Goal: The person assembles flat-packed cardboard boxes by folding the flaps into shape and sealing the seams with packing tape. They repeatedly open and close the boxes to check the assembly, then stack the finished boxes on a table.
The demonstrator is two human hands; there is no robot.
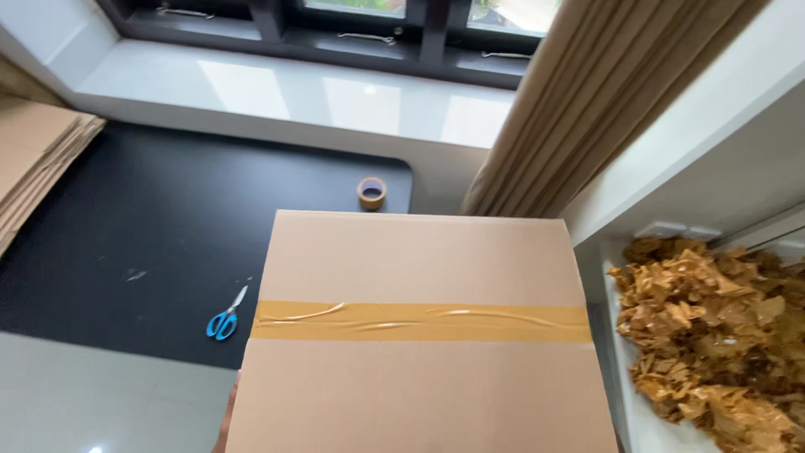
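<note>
A: How many boxes do you count?

B: One made-up cardboard box, plain brown, filling the lower middle of the view from about 5 to 7 o'clock. One strip of glossy brown tape runs straight across its top face, side to side, over the seam.

A: And the hands?

B: Only a sliver of the left hand shows, at about 7 o'clock, pressed against the box's lower left edge. The fingers are hidden behind the cardboard, so I cannot tell how far they are closed. The right hand is out of sight.

A: What else is there, counted?

B: One pair of scissors with blue handles, lying on the black mat at 9 o'clock, just left of the box. One roll of brown tape at 12 o'clock, standing near the mat's far right corner. One stack of flattened cardboard sheets at 10 o'clock; I cannot count the sheets.

A: Anything on the right?

B: At 3 to 4 o'clock, a white tray holds a heap of crumpled brown tape scraps, too many to count. A beige curtain hangs at 1 o'clock, beside the window sill.
</note>
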